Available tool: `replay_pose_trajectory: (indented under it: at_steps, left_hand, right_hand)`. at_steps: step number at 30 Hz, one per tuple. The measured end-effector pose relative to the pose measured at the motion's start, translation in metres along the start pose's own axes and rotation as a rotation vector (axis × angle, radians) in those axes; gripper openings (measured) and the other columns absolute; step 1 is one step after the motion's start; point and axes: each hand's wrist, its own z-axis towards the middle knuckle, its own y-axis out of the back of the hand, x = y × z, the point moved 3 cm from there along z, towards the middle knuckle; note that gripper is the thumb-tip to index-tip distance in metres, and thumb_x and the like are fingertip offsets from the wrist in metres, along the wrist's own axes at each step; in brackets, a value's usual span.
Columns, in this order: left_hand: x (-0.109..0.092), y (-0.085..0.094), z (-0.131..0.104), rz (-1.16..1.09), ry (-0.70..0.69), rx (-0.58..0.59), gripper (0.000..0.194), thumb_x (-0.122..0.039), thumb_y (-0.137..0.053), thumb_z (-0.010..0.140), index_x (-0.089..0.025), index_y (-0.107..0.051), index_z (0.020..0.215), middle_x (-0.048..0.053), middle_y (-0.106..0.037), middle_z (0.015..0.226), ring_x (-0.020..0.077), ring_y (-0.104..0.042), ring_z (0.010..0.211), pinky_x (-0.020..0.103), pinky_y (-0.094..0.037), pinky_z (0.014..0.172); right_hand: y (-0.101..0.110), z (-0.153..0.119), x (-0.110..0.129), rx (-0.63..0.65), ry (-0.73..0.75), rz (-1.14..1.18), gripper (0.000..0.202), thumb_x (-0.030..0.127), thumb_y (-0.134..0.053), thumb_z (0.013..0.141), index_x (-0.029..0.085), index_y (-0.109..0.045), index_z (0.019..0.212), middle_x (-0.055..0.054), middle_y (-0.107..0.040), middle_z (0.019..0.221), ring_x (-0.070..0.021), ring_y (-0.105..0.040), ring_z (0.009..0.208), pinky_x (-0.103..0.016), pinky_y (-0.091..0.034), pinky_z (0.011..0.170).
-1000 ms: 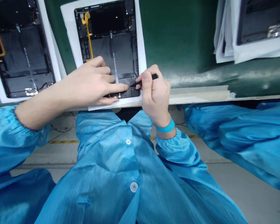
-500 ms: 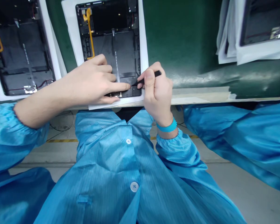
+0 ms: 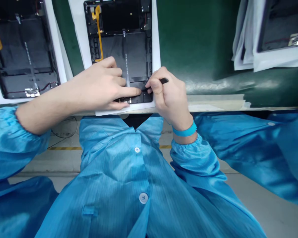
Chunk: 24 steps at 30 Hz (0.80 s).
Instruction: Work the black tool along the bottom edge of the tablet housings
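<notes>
An opened tablet [image 3: 138,49] lies in front of me on white sheeting, its dark inside and an orange ribbon cable [image 3: 98,36] showing. My left hand [image 3: 104,84] rests over its lower left part. The index finger stretches out to touch the lower right area, with the thumb low by a small circuit board [image 3: 126,100]. In my right hand [image 3: 169,96], at the tablet's lower right corner, a slim black tool [image 3: 164,80] is pinched between thumb and fingers. Its exact kind and its tip are hidden by the fingers.
Another opened tablet [image 3: 27,59] lies to the left on white sheeting. At the far right, a third one [image 3: 278,29] sits on layered white sheets [image 3: 243,39]. The green mat [image 3: 193,43] ends at a taped table edge [image 3: 216,101]. A person's blue-clothed legs [image 3: 250,142] are at right.
My right hand has shifted slightly right in view, and the black tool's handle now shows less. The left index finger stays on the tablet. The whole view has moved a little.
</notes>
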Motion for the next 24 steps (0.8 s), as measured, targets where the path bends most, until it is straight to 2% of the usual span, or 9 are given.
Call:
replay_pose_trajectory:
  at_steps: [3, 6, 10, 12, 17, 20, 24]
  left_hand:
    - [0.0003, -0.0007, 0.0005, -0.026, 0.011, 0.003, 0.039, -0.052, -0.052, 0.113, -0.052, -0.073, 0.146, 0.004, -0.079, 0.09, 0.0311, -0.08, 0.098, 0.053, -0.058, 0.096]
    - [0.0012, -0.001, 0.0006, -0.046, 0.022, 0.006, 0.038, -0.051, -0.053, 0.114, -0.05, -0.075, 0.144, 0.004, -0.078, 0.088, 0.0303, -0.079, 0.099, 0.052, -0.056, 0.097]
    - [0.0032, -0.0011, -0.0004, -0.07, 0.009, 0.003, 0.037, -0.052, -0.056, 0.113, -0.046, -0.076, 0.144, 0.003, -0.078, 0.088, 0.029, -0.077, 0.101, 0.049, -0.056, 0.098]
    - [0.0037, -0.0009, -0.0005, -0.072, 0.006, 0.017, 0.039, -0.055, -0.055, 0.114, -0.045, -0.077, 0.145, 0.003, -0.077, 0.089, 0.028, -0.078, 0.103, 0.048, -0.056, 0.099]
    - [0.0031, 0.0007, 0.0009, -0.041, 0.008, 0.074, 0.047, -0.06, -0.047, 0.116, -0.041, -0.076, 0.147, 0.005, -0.074, 0.087, 0.0289, -0.078, 0.107, 0.048, -0.055, 0.104]
    - [0.0038, -0.0006, 0.0009, -0.053, 0.003, 0.073, 0.045, -0.059, -0.05, 0.115, -0.039, -0.077, 0.146, 0.007, -0.074, 0.088, 0.0303, -0.077, 0.106, 0.05, -0.054, 0.105]
    - [0.0076, -0.0053, -0.0007, -0.167, 0.051, 0.042, 0.045, -0.064, -0.052, 0.113, -0.044, -0.078, 0.143, 0.005, -0.074, 0.089, 0.0309, -0.078, 0.113, 0.048, -0.055, 0.102]
  right_hand:
    - [0.0006, 0.0005, -0.0004, -0.062, -0.017, 0.037, 0.053, 0.065, -0.037, 0.12, 0.028, -0.06, 0.09, -0.001, -0.069, 0.089, -0.015, -0.068, 0.071, -0.035, -0.06, 0.075]
    - [0.0005, 0.0015, -0.0025, -0.058, -0.046, 0.071, 0.052, 0.064, -0.038, 0.12, 0.029, -0.063, 0.091, 0.0, -0.07, 0.091, -0.0127, -0.07, 0.072, -0.031, -0.058, 0.071]
    - [0.0024, 0.0021, -0.0019, -0.091, 0.058, 0.087, 0.044, 0.052, -0.045, 0.122, 0.027, -0.066, 0.091, 0.002, -0.069, 0.088, -0.0085, -0.071, 0.069, -0.026, -0.056, 0.067]
    - [0.0034, 0.0013, -0.0011, -0.074, 0.053, 0.064, 0.047, 0.053, -0.043, 0.122, 0.026, -0.067, 0.093, 0.002, -0.069, 0.089, -0.0078, -0.072, 0.07, -0.025, -0.057, 0.07]
    - [0.0052, -0.0027, 0.0005, 0.048, -0.123, -0.009, 0.066, 0.069, -0.03, 0.12, 0.02, -0.072, 0.107, 0.001, -0.07, 0.1, -0.0101, -0.076, 0.086, -0.029, -0.062, 0.089]
    - [0.0056, -0.0027, 0.0022, 0.039, -0.124, -0.022, 0.066, 0.07, -0.03, 0.119, 0.021, -0.071, 0.104, 0.0, -0.07, 0.101, -0.0096, -0.075, 0.085, -0.028, -0.061, 0.088]
    - [0.0042, -0.0012, 0.0044, 0.01, -0.042, -0.041, 0.058, 0.063, -0.032, 0.122, 0.023, -0.067, 0.098, 0.001, -0.069, 0.097, -0.0092, -0.073, 0.08, -0.027, -0.061, 0.082]
